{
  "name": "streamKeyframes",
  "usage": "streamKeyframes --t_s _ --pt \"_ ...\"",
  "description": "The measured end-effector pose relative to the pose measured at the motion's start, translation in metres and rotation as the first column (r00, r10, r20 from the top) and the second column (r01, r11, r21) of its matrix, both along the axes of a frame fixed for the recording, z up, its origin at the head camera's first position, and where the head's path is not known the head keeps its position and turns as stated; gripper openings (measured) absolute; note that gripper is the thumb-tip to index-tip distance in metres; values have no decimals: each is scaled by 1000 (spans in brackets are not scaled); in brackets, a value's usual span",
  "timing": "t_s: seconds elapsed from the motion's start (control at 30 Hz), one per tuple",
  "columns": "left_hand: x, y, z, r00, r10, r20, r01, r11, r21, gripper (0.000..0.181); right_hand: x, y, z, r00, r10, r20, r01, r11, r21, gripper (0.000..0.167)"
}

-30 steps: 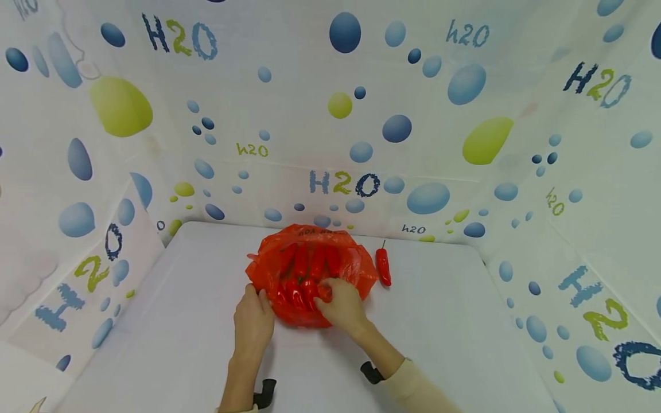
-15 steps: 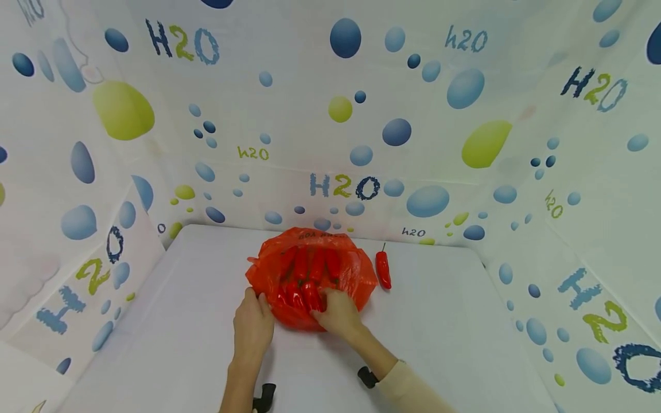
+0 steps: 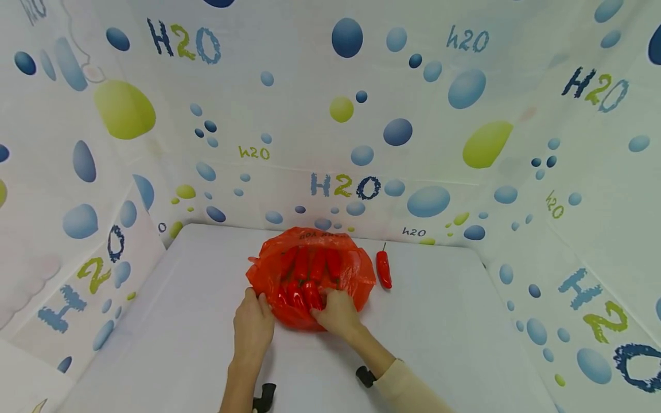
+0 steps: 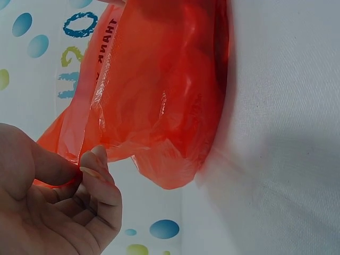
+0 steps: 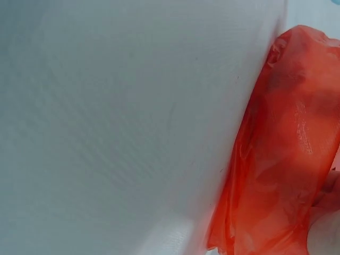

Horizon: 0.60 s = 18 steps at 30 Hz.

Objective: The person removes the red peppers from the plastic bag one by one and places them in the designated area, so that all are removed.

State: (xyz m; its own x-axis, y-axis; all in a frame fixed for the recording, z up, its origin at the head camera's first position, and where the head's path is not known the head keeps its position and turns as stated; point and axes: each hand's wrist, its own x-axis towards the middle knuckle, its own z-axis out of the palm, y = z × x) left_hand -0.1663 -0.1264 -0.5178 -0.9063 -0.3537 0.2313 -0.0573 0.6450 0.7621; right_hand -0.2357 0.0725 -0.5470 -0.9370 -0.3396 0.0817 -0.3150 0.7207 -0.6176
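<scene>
A left hand [image 3: 253, 324] pinches the rim of a red plastic bag [image 3: 262, 277]; a right hand [image 3: 339, 314], fingers bent, hold unclear, apparently arranges red chili peppers [image 3: 295, 295] inside. Next likely calls for a steady rim. Far right lies a loose chili [image 3: 384, 269].

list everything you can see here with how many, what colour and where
plastic bag: one, see-through red-orange, on the table, mouth open toward the person
peppers in the bag: several, exact count hidden, red, in two rough rows
loose pepper: one, red with dark stem, on the table right of the bag
table: one, white, under the bag
backdrop: white with blue and green drops and H2O lettering, behind and at both sides
wrist devices: two, black, one by each wrist
sleeve: one plainly visible, cream, right forearm
left hand: one, bare, pinching the bag's left edge
right hand: one, bare, reaching into the bag at the peppers
</scene>
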Motion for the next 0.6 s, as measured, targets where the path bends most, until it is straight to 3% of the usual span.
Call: streamKeyframes --t_s 0.6 --pt "0 -1 0 1000 -4 -8 4 1000 6 16 5 1 12 999 -47 -14 46 996 -72 47"
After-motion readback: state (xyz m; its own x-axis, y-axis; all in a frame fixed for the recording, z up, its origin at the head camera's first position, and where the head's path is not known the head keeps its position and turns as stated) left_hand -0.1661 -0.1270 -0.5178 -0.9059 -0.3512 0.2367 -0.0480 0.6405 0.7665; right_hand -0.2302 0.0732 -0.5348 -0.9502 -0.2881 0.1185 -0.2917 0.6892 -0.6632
